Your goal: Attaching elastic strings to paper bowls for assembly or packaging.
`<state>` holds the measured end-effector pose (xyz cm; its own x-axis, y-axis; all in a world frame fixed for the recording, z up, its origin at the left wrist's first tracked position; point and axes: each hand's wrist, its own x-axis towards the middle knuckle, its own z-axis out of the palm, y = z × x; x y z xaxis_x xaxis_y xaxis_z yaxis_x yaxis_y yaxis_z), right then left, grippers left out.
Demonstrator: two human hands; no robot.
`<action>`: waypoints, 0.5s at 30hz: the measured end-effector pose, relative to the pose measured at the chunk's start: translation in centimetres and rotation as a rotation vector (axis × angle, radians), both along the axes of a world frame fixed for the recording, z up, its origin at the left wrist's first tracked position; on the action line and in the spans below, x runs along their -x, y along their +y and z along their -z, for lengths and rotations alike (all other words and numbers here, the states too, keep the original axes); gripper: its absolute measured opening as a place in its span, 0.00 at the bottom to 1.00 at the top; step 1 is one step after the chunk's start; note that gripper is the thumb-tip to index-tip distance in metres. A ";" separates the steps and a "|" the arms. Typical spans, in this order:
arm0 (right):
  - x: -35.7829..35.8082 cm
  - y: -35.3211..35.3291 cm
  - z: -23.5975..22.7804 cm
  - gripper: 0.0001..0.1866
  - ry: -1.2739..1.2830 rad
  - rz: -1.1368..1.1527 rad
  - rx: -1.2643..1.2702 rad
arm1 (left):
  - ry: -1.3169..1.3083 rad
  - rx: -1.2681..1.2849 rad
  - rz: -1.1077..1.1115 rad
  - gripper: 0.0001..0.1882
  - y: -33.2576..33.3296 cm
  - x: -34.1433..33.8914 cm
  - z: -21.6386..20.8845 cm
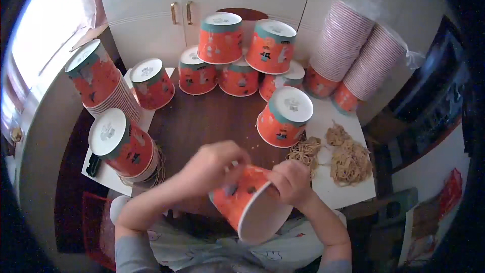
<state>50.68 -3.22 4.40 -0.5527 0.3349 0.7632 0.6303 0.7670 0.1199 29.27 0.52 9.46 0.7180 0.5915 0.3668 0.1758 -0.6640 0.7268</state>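
An orange paper bucket [235, 197] with a printed pattern is held tilted over my lap, its open white mouth turned toward the lower right. My right hand [294, 181] grips it at the rim, with the fingers curled. Against the bucket's upper left side is my left hand [214, 164], its fingers bent and partly smeared by motion, so what they hold cannot be made out. Just beyond my right hand, another paper bucket [280, 129] stands upside down, beside tan rubber bands or strands [305, 152] in a loose heap.
More upside-down buckets [220, 40] are piled in two tiers at the back. Bucket stacks [103, 78] stand at the left, one [126, 146] nearer me. Plastic-wrapped stacks [343, 40] lean at the back right. A bigger tan heap [350, 164] lies on the right white surface [338, 194].
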 end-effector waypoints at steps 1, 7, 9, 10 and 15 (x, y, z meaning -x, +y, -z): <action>0.1 0.0 -0.2 0.10 0.018 0.064 0.080 | 0.050 0.040 -0.116 0.05 1.1 0.1 0.1; 1.3 1.0 -0.5 0.07 0.152 0.330 0.415 | 0.339 -0.268 -0.494 0.10 9.4 1.8 6.9; 1.0 1.2 0.1 0.07 0.167 0.413 0.492 | 0.341 -0.282 -0.524 0.11 9.7 1.6 7.4; 0.7 1.3 0.4 0.08 0.220 0.426 0.558 | 0.401 -0.178 -0.569 0.12 9.3 1.3 6.7; -0.1 1.9 0.8 0.09 0.341 0.458 0.685 | 0.692 -0.099 -0.606 0.12 9.4 1.0 5.7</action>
